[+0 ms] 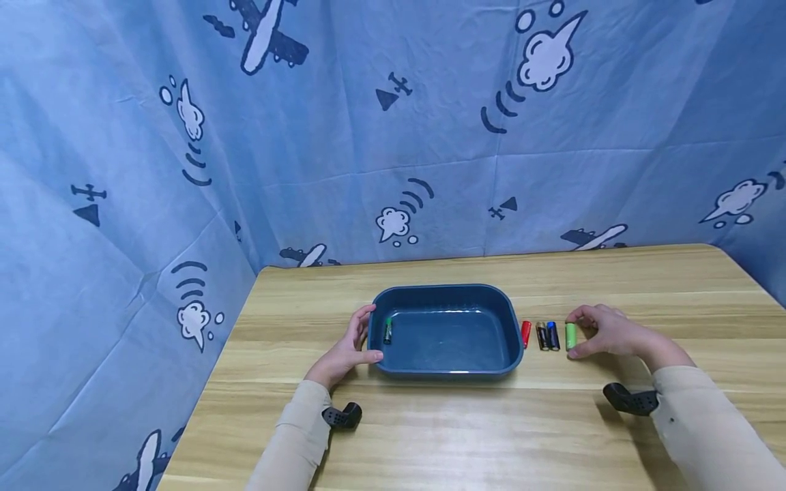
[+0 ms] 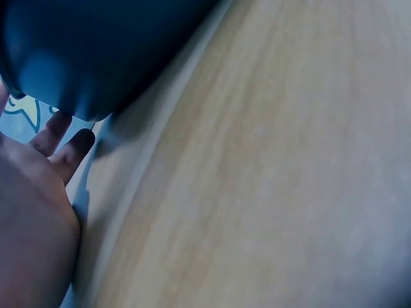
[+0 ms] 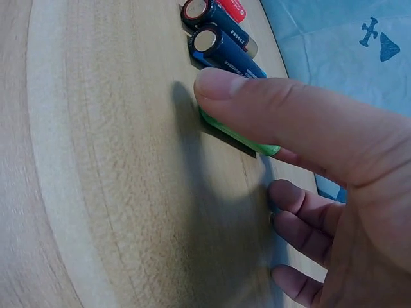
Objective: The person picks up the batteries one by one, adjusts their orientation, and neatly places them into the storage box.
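A dark blue rectangular plastic basin [image 1: 451,341] stands on the wooden table. My left hand [image 1: 345,349] holds its left end, thumb at the front of the rim and fingers toward the back corner. Inside the basin, near that end, lies a black battery with a green top [image 1: 388,331]. Right of the basin, my right hand [image 1: 610,333] pinches a light green battery [image 1: 571,335] lengthwise between thumb and index finger. In the right wrist view the thumb covers much of this green battery [image 3: 239,136], while the other fingers spread loosely.
Between the basin and my right hand lie a red battery [image 1: 526,333], a black-and-gold battery [image 1: 542,336] and a dark blue battery [image 1: 553,336]. The table [image 1: 442,436] ends at a blue patterned curtain [image 1: 430,136] behind and to the left.
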Demonstrator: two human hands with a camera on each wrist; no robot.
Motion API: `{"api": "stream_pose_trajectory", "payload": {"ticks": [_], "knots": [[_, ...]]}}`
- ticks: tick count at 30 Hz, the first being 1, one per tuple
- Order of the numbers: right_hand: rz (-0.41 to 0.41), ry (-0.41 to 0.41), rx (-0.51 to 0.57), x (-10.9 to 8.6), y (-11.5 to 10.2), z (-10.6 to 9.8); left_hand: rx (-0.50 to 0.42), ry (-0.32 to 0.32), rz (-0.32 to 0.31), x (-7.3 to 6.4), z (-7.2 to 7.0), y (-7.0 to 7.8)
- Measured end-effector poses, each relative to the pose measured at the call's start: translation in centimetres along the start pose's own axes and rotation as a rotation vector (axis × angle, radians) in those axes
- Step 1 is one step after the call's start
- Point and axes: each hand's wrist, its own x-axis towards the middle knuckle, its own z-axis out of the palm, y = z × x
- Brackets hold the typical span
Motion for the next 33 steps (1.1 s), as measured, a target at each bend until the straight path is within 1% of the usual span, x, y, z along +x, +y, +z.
{"api": "stream_pose_trajectory", "payload": {"ticks": [4, 7, 10, 15, 18, 21, 26, 30, 33], "knots": [[0.022, 0.005, 0.008, 0.1, 0.1, 0.1, -0.016, -0.049, 0.042, 0.2, -0.2, 0.1], [0.016, 0.016, 0.008, 0.1, 0.0, 0.1, -0.037, -0.093, 0.074, 0.3, -0.4, 0.0], [0.007, 0.025, 0.006, 0.1, -0.2, 0.1, -0.049, -0.124, 0.096, 0.4, -0.5, 0.0], [0.003, 0.038, -0.005, 0.1, -0.5, 0.0, -0.047, -0.128, 0.080, 0.4, -0.6, 0.0], [-0.001, 0.045, -0.013, 0.1, -0.5, 0.2, -0.047, -0.129, 0.061, 0.5, -0.6, 0.0], [-0.018, 0.054, -0.017, 0.1, -0.2, 0.2, -0.048, -0.142, 0.056, 0.5, -0.5, -0.1], [-0.082, 0.075, 0.022, 0.1, 0.3, 0.0, -0.053, -0.140, 0.053, 0.5, -0.5, -0.1], [-0.097, 0.067, 0.061, 0.2, 0.2, -0.5, -0.060, -0.141, 0.057, 0.5, -0.5, 0.0], [-0.104, 0.067, 0.066, 0.3, 0.0, -1.0, -0.058, -0.145, 0.060, 0.6, -0.5, 0.0]]}}
